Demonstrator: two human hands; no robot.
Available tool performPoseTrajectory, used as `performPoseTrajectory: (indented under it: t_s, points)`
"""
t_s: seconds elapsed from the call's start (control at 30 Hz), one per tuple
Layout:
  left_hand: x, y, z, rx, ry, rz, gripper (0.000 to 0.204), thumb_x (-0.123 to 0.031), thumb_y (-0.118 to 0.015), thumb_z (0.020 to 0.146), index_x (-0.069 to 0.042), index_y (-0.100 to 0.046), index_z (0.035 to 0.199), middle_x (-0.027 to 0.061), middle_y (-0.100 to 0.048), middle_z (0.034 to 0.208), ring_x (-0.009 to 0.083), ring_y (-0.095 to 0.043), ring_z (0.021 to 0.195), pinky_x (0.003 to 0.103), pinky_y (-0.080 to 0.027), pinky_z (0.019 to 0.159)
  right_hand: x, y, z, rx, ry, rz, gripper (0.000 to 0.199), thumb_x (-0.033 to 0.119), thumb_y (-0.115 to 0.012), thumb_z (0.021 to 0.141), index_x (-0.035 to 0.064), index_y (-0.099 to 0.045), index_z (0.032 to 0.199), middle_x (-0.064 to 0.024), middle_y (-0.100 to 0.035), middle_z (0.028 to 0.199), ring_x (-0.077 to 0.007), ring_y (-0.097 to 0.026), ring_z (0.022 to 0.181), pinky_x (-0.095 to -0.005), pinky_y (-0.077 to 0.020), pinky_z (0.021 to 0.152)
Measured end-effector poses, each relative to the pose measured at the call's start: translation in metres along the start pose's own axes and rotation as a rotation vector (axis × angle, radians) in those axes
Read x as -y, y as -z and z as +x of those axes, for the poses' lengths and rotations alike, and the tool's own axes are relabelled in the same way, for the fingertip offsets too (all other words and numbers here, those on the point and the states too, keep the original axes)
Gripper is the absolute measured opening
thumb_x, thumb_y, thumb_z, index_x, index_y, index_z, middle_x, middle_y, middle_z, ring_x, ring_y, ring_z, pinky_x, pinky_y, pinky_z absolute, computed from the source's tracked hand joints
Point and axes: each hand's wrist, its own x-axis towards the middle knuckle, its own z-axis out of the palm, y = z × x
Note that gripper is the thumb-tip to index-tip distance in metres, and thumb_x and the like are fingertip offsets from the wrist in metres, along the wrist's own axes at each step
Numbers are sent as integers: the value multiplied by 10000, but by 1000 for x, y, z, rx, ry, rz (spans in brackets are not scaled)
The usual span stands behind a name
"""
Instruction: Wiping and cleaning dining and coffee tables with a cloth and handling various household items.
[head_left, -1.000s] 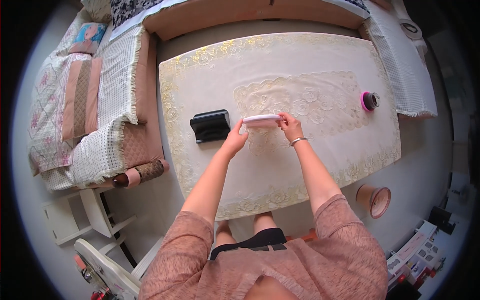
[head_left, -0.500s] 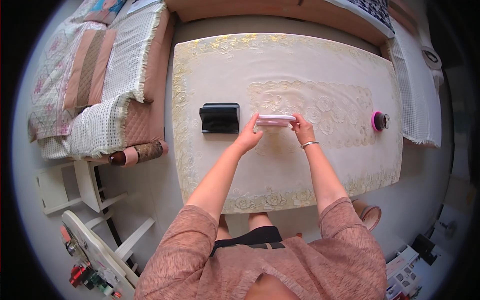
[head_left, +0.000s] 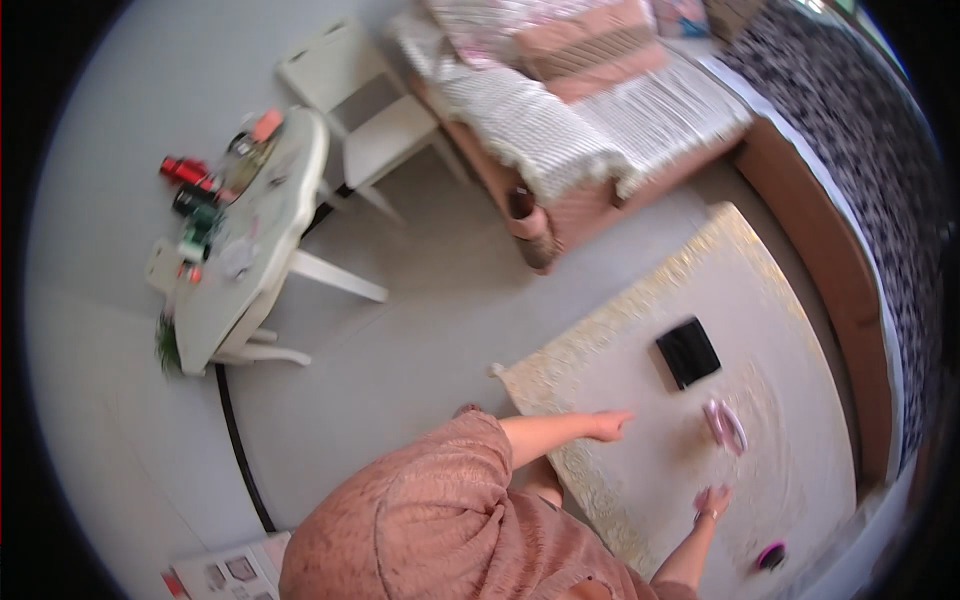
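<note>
A pink object with two flat, rounded parts point(head_left: 725, 427) stands on the cloth-covered table point(head_left: 640, 490); its kind is hard to make out in the blur. My left hand point(head_left: 607, 425) hovers over the near part of the table, apart from the pink object, fingers stretched out and nothing seen in them. On the other side, my right hand point(head_left: 712, 500) is open and empty, a short way from the pink object, with a bracelet at its wrist. A black stand-like object point(head_left: 688, 353) rests on the table beyond the pink one.
A small round pink-and-black item point(head_left: 770, 556) lies towards the table's right end. To the left are a white table point(head_left: 265, 215) loaded with several things and a white chair point(head_left: 385, 140). A covered sofa point(head_left: 570, 140) stands beyond, with a dark-patterned seat point(head_left: 850, 130) at right.
Both hands have let go of the pink object, which now stands on the table. The view has swung left, bringing the white table and chair further into sight.
</note>
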Motion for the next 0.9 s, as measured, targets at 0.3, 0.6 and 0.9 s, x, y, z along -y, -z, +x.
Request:
performPoseTrajectory:
  t_s: [0.3,0.6,0.9]
  points:
    - [154,60,-193,-334,233,-357,289,-176,-456,723,-72,-554,975,91,-531,582,172,-493,432,318,-412,393,-50,-127,-176,566,-244,-792,167,120,-458,791,41,-447,938,-153,-570,687,-269,-580,525,-360,-475,403]
    - [272,115,-447,-769,218,-279,243,-216,-499,746,-47,-590,894,128,-603,849,258,-567,817,330,-442,717,-40,-374,-298,936,341,-1239,210,211,-482,801,55,-494,942,-108,-581,660,-226,-562,494,-338,-434,372]
    - [352,132,-645,-1405,461,-317,245,-195,-510,759,-54,-555,954,117,-579,926,254,-545,848,336,-429,755,11,-571,-511,1259,868,-1197,210,226,-520,764,43,-583,844,-81,-606,667,-133,-570,585,-275,-458,570]
